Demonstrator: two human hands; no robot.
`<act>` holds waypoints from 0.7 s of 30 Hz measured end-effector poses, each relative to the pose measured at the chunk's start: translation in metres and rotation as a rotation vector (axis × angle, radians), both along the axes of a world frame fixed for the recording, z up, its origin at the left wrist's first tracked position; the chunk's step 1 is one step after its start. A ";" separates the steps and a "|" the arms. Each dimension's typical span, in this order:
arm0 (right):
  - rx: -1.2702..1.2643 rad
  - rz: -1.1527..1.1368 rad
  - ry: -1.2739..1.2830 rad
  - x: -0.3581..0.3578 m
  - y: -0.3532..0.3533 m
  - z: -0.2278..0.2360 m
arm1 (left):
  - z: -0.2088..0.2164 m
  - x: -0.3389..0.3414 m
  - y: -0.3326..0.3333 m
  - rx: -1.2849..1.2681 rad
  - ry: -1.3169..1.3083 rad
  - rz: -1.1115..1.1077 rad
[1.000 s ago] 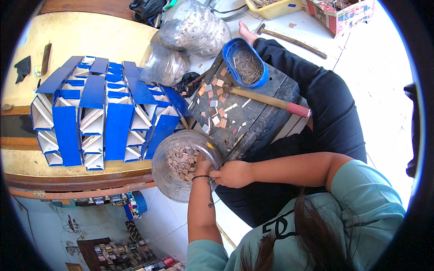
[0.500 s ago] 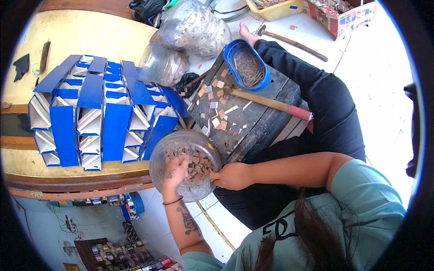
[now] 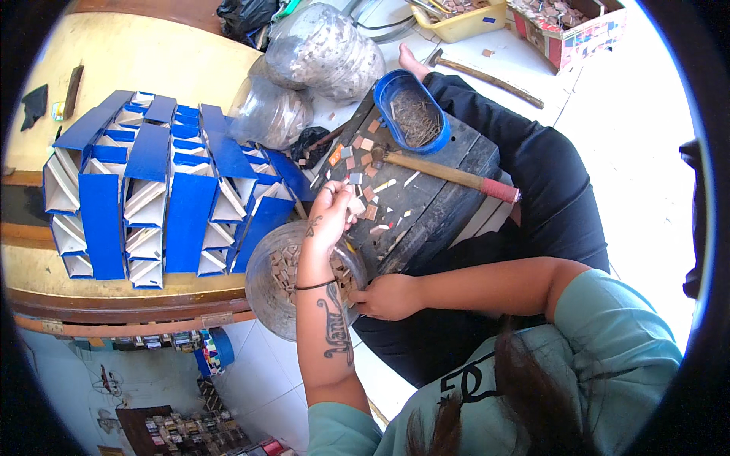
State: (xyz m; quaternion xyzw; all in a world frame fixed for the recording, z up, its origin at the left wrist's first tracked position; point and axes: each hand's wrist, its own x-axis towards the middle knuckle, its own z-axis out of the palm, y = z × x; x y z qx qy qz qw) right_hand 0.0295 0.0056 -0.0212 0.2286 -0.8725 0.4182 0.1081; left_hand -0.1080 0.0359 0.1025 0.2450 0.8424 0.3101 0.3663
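My left hand (image 3: pixel 334 209) is over the near left edge of a dark wooden block (image 3: pixel 433 213). Its fingers are closed together at a small pale tile piece (image 3: pixel 356 206). Other square tile pieces (image 3: pixel 370 194), brown, white and orange, lie scattered on the block. My right hand (image 3: pixel 389 296) grips the rim of a round clear plastic container (image 3: pixel 262 304), which holds many small brown tile pieces (image 3: pixel 285 267). My left forearm crosses over the container and hides part of its contents.
A hammer (image 3: pixel 441 173) with a red-wrapped handle end and a blue tub (image 3: pixel 418 114) of thin bits rest on the block. Blue open boxes (image 3: pixel 190 220) stand at left on a yellow table. Beyond are filled plastic bags (image 3: pixel 334 57), another hammer (image 3: pixel 490 77) and a yellow tray (image 3: pixel 471 21).
My left hand has come out of the container and moved up and right to the tile pieces on the block. My right hand stays on the container's rim.
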 end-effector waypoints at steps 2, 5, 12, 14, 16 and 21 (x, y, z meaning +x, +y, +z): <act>-0.006 0.001 0.001 -0.001 0.000 -0.001 | -0.004 0.002 -0.001 0.051 0.007 -0.003; -0.016 0.010 0.003 -0.001 -0.001 -0.004 | 0.002 0.011 -0.022 0.217 0.015 0.014; -0.044 0.027 0.023 0.000 -0.001 -0.002 | 0.039 0.059 -0.140 0.093 0.705 -0.353; -0.072 0.036 0.051 0.005 0.003 0.003 | 0.024 0.077 -0.174 0.026 0.700 -0.320; -0.137 0.043 0.122 0.015 0.009 0.008 | 0.004 0.082 -0.204 -0.125 0.768 -0.325; -0.213 0.001 0.296 0.070 0.034 0.009 | -0.040 0.065 -0.279 -0.166 1.132 -0.138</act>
